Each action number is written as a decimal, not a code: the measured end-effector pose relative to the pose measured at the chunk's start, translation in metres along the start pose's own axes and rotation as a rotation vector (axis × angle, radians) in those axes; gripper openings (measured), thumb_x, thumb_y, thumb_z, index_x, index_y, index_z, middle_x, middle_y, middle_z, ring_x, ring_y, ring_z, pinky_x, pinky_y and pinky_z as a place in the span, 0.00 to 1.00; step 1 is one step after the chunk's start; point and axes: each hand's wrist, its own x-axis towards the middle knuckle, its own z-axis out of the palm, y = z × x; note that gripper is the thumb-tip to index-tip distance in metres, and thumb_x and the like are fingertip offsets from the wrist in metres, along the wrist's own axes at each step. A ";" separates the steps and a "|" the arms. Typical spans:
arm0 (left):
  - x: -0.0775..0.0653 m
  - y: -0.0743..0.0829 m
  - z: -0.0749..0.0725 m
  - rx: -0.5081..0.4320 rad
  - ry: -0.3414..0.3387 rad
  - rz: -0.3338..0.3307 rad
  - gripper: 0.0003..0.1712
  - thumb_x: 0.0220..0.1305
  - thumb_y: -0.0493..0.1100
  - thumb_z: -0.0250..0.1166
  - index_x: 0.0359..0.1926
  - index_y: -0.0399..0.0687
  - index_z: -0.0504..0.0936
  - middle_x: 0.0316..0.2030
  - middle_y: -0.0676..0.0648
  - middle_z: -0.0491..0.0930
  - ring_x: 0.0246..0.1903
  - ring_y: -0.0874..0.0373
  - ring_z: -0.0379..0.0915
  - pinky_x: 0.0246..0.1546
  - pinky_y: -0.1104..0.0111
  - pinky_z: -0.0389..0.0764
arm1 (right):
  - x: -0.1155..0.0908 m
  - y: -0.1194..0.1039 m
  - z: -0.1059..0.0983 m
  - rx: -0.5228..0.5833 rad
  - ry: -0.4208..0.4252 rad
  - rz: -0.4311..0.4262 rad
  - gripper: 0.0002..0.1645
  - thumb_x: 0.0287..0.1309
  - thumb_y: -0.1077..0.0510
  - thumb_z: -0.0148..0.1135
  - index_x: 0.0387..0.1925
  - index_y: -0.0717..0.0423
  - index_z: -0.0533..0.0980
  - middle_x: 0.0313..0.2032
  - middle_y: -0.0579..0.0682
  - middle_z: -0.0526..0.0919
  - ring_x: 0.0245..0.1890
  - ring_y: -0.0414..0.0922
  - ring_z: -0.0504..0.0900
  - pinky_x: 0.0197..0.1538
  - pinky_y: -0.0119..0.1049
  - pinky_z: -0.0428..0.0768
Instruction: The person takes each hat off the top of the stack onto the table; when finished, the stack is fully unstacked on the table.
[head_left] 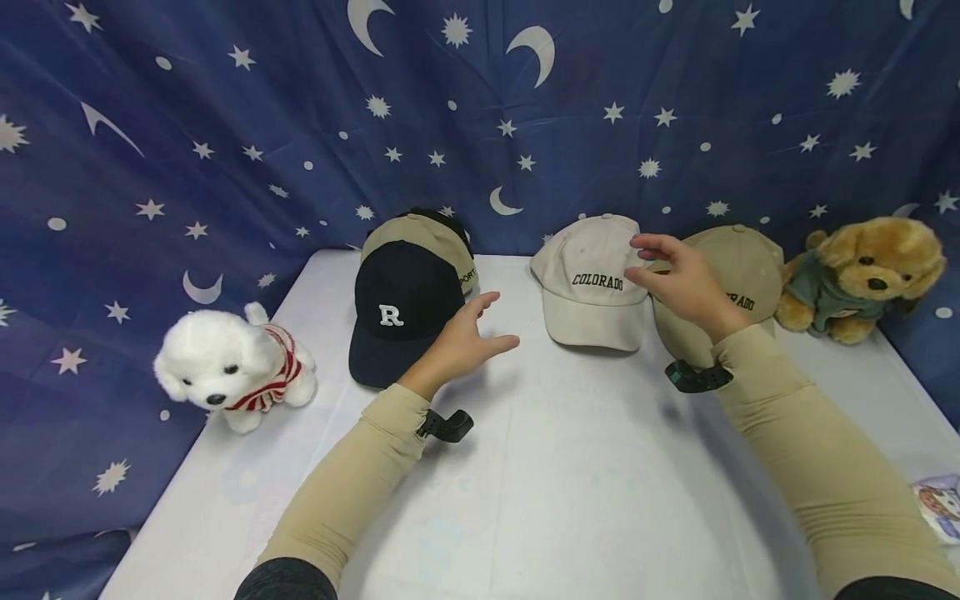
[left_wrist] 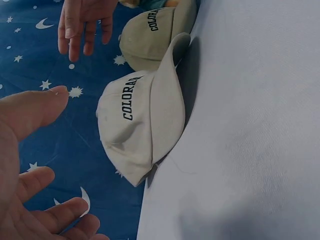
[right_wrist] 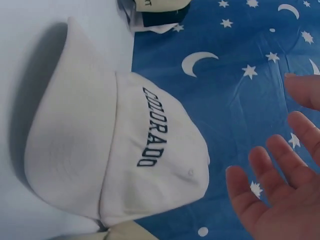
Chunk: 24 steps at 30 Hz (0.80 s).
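A cream cap lettered COLORADO sits at the back of the white table, brim toward me. My right hand hovers at its right side, fingers spread and holding nothing; in the right wrist view the fingers are apart from the crown. My left hand is in the air beside a navy cap with a white R, thumb and fingers parted around nothing. Behind the navy cap a tan cap partly shows. A khaki COLORADO cap stands right of the cream one, partly hidden by my right hand.
A white plush dog in a striped top stands at the left edge. At the back right sits a brown plush dog. Behind the table hangs a blue star-and-moon cloth. A small printed item lies at the right edge.
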 end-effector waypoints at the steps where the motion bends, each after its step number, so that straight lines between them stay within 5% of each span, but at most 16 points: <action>1: -0.002 -0.001 -0.002 0.002 0.002 0.002 0.46 0.62 0.53 0.71 0.76 0.53 0.60 0.72 0.46 0.61 0.71 0.48 0.56 0.66 0.51 0.64 | -0.001 -0.001 0.002 0.008 -0.004 -0.001 0.30 0.65 0.59 0.65 0.65 0.66 0.70 0.65 0.61 0.72 0.63 0.56 0.70 0.54 0.35 0.73; 8: -0.017 -0.004 -0.016 0.000 0.022 0.016 0.47 0.61 0.52 0.71 0.76 0.53 0.59 0.73 0.46 0.60 0.72 0.47 0.55 0.67 0.51 0.63 | -0.003 -0.007 0.015 0.078 -0.039 -0.059 0.30 0.65 0.63 0.65 0.64 0.71 0.69 0.68 0.61 0.69 0.66 0.58 0.68 0.64 0.56 0.69; 24: -0.048 -0.016 -0.053 -0.002 0.112 0.059 0.46 0.63 0.47 0.71 0.76 0.43 0.59 0.73 0.42 0.59 0.72 0.48 0.53 0.70 0.54 0.57 | 0.000 -0.020 0.049 0.157 -0.153 -0.081 0.34 0.65 0.59 0.65 0.69 0.65 0.68 0.72 0.54 0.65 0.72 0.51 0.61 0.70 0.52 0.62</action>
